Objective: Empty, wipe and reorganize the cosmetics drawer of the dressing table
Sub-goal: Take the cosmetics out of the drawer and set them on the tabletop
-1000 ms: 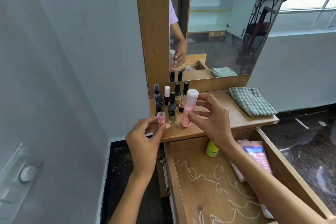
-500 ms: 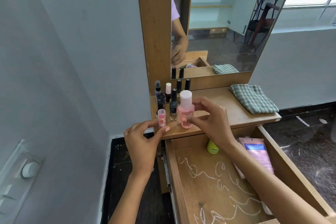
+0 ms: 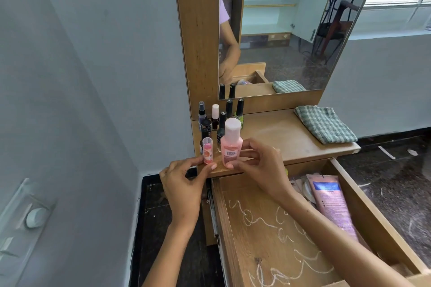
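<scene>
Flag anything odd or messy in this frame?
White scribbles run across the bare wooden floor of the open drawer, like chalk or dried residue; that still needs wiping. Bottles on the tabletop stand upright; nothing looks spilled or broken.

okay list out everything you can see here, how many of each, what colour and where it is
pink bottle: 1, pink with white cap, upright at tabletop front edge
small tube: 1, clear pink, upright left of the pink bottle
nail polish bottles: about seven, mostly black caps, clustered at tabletop back left
folded cloth: 1, green check, tabletop right
drawer: 1, wood with white scribbles, pulled open
pink tube: 1, pink with blue label, drawer right side
mirror: 1, above the tabletop
left hand: 1, fingertips pinch the small tube
right hand: 1, fingers round the pink bottle
</scene>
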Tool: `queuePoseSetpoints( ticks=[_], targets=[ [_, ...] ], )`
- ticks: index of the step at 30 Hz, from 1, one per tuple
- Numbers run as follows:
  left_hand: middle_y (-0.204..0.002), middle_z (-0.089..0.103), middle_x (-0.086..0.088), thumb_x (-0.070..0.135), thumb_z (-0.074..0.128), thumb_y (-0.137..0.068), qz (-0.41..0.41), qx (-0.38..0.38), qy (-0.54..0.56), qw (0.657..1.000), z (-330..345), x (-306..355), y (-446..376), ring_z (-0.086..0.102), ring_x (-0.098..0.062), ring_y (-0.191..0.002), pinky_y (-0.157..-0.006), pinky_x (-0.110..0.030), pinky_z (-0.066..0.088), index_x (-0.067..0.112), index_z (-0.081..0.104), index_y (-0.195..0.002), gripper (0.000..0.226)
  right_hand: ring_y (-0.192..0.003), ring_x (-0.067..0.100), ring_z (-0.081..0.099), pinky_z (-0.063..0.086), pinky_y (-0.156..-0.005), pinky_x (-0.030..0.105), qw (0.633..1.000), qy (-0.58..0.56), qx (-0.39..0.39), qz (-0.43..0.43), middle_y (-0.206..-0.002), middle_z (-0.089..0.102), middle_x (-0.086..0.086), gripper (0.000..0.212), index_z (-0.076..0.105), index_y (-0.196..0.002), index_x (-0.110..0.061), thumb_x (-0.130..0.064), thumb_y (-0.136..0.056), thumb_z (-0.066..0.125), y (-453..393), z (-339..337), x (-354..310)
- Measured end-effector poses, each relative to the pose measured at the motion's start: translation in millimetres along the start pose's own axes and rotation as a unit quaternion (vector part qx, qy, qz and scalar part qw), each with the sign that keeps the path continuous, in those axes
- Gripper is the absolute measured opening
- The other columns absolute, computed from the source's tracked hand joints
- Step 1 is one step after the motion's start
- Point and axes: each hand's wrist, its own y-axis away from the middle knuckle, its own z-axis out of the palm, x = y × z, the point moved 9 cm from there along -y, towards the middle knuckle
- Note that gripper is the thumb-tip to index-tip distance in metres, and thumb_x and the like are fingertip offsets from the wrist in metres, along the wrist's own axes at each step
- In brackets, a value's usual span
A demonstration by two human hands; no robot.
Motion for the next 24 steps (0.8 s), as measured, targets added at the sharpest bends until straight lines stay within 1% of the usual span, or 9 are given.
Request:
queuePoseSetpoints(
  ticks=[4,7,13,15,18,20,21,22,24],
  targets=[
    [-0.086,0.058,0.032,0.051,0.069,-0.066,-0.003,0.004,0.003,1.000,0.2,0.0,0.5,0.059,-0.007,-0.089,-0.083,-0.051,0.047,0.037,0.066,-0.091,0.030,-0.092,0.005,0.067,0.059,-0.074,0.026,1.000,0.007,0.002,0.005,-0.103,0.071,-0.004,0.042,0.065,-0.106,-0.015,-0.022,-0.068,0.083,-0.9,1.0,3.6],
    [-0.086,0.059,0.029,0.050,0.070,-0.066,0.000,0.005,0.002,1.000,0.1,0.4,1.2,0.059,-0.007,-0.090,-0.082,-0.051,0.047,0.037,0.066,-0.091,0.029,-0.092,0.005,0.068,0.059,-0.074,0.028,1.000,0.010,0.004,0.008,-0.102,0.071,-0.004,0.042,0.065,-0.105,-0.015,-0.023,-0.068,0.083,-1.0,1.3,6.2],
    [-0.089,0.060,0.030,0.049,0.070,-0.066,0.008,0.001,0.008,1.000,-0.1,2.1,2.6,0.059,-0.005,-0.090,-0.082,-0.050,0.049,0.037,0.066,-0.093,0.030,-0.086,0.000,0.068,0.059,-0.074,0.025,1.000,-0.003,-0.009,0.022,-0.094,0.072,-0.008,0.041,0.066,-0.103,-0.017,-0.014,-0.067,0.084,1.8,1.3,10.2],
    [-0.090,0.062,0.026,0.045,0.072,-0.066,0.005,-0.006,0.014,1.000,1.3,0.2,3.6,0.059,-0.003,-0.092,-0.082,-0.044,0.050,0.034,0.067,-0.096,0.032,-0.085,0.000,0.068,0.058,-0.073,0.023,1.000,-0.003,-0.016,0.019,-0.092,0.072,-0.009,0.041,0.066,-0.102,-0.018,-0.011,-0.066,0.085,2.0,0.2,9.7],
    [-0.095,0.062,0.023,0.041,0.074,-0.066,0.017,-0.008,0.013,1.000,-0.5,1.8,8.0,0.057,-0.001,-0.094,-0.083,-0.027,0.049,0.025,0.067,-0.103,0.041,-0.092,0.000,0.066,0.058,-0.073,0.022,0.999,0.014,-0.034,0.018,-0.098,0.070,-0.011,0.043,0.065,-0.104,-0.019,-0.013,-0.066,0.084,4.0,-5.4,8.9],
    [-0.094,0.062,0.016,0.038,0.074,-0.067,0.034,0.013,0.003,0.999,-8.6,6.6,14.0,0.056,-0.006,-0.091,-0.080,-0.018,0.045,0.021,0.064,-0.103,0.041,-0.096,0.001,0.064,0.058,-0.073,0.022,0.998,0.044,-0.035,0.016,-0.103,0.068,-0.010,0.042,0.065,-0.105,-0.020,-0.014,-0.067,0.083,7.5,-19.5,7.6],
    [-0.092,0.062,0.011,0.036,0.075,-0.067,0.045,0.025,-0.005,0.999,-13.2,9.9,18.3,0.056,-0.010,-0.088,-0.079,-0.014,0.043,0.019,0.063,-0.101,0.040,-0.095,0.000,0.064,0.058,-0.072,0.022,0.997,0.068,-0.026,0.009,-0.103,0.068,-0.010,0.040,0.065,-0.104,-0.021,-0.014,-0.068,0.083,10.5,-31.2,6.3],
    [-0.088,0.062,0.007,0.033,0.077,-0.067,0.059,0.033,-0.013,0.998,-17.4,13.3,23.0,0.055,-0.011,-0.084,-0.077,-0.013,0.041,0.016,0.062,-0.099,0.039,-0.092,0.000,0.065,0.058,-0.071,0.023,0.996,0.085,-0.010,0.005,-0.100,0.069,-0.010,0.036,0.066,-0.101,-0.021,-0.014,-0.069,0.082,14.3,-44.7,5.8],
    [-0.082,0.059,0.008,0.034,0.078,-0.070,0.095,0.023,-0.028,0.995,-19.7,22.4,34.2,0.053,-0.010,-0.081,-0.076,-0.016,0.042,0.016,0.062,-0.094,0.034,-0.080,0.000,0.068,0.058,-0.069,0.026,0.994,0.099,0.032,0.016,-0.089,0.072,-0.009,0.026,0.070,-0.092,-0.018,-0.014,-0.069,0.082,26.5,-75.3,11.6]
  ],
)
